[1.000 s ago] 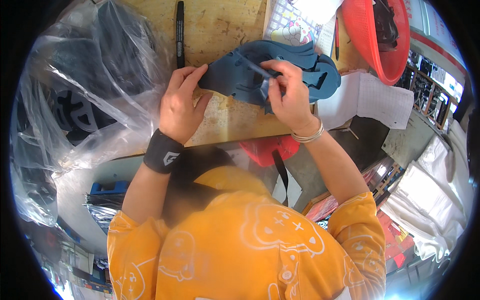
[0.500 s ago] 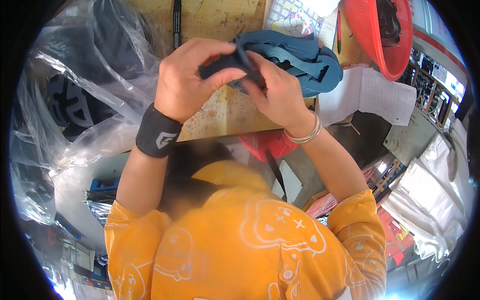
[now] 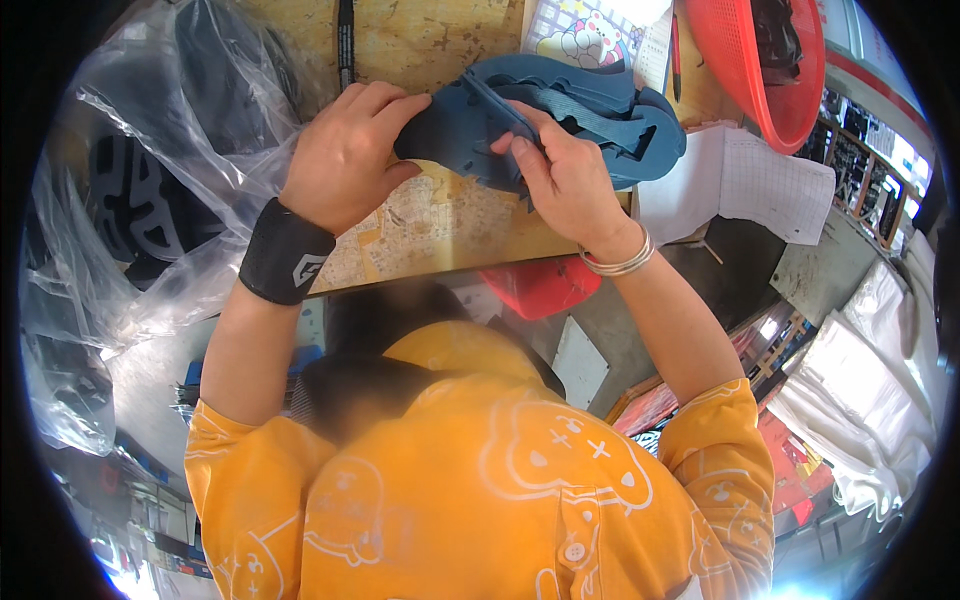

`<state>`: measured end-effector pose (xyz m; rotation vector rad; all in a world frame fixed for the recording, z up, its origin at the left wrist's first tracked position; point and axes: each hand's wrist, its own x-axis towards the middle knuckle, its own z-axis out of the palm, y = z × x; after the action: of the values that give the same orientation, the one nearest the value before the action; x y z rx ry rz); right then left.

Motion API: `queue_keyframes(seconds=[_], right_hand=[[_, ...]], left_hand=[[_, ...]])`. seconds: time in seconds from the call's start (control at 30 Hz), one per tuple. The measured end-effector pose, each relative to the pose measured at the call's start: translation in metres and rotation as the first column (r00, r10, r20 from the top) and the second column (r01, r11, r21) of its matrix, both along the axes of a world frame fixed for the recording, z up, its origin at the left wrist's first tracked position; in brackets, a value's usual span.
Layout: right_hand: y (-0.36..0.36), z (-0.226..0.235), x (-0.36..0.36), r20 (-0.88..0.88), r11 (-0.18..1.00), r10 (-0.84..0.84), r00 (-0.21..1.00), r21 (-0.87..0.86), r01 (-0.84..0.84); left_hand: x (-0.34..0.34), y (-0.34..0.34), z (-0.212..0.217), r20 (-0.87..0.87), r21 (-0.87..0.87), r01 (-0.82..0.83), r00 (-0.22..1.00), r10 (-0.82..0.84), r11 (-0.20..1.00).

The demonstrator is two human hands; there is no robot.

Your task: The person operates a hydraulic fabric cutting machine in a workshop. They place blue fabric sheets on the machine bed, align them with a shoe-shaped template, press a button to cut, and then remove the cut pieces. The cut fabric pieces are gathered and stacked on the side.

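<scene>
Right hand (image 3: 572, 185) pinched on blue cut-out piece (image 3: 448, 135).
Left of that grip, left hand (image 3: 345, 155) touches the piece's end; its closure, cannot tell.

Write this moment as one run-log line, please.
left hand: at left end of blue pieces; right hand: touching blue pieces; beyond left hand: black pen; upper right: red basket

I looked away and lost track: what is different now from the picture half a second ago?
The left hand has let go of the raised edge of the blue cut-out pieces that it was pinching and moved left, to their left end. The right hand has stayed at the pieces; its exact grip is unclear. The red perforated basket and gridded paper stayed put.
</scene>
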<state>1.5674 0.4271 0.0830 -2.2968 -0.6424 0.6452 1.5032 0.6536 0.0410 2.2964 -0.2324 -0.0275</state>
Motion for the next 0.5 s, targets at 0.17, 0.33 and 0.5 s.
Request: queue_keyframes(seconds=[0.17, 0.33, 0.5], right_hand=[[-0.001, 0.0, 0.001, 0.04, 0.999, 0.044, 0.998, 0.011, -0.045], [0.006, 0.002, -0.007, 0.205, 0.992, 0.123, 0.971, -0.065, -0.112], [0.01, 0.005, -0.009, 0.229, 0.988, 0.113, 0.967, -0.133, -0.084]], left_hand=[[0.002, 0.003, 0.004, 0.061, 0.075, 0.045, 0.997, -0.049, 0.996], [0.007, 0.0, 0.014, 0.126, 0.045, 0.054, 0.99, -0.06, 0.998], [0.013, -0.01, 0.019, 0.131, -0.239, -0.051, 0.988, 0.084, 0.97]])
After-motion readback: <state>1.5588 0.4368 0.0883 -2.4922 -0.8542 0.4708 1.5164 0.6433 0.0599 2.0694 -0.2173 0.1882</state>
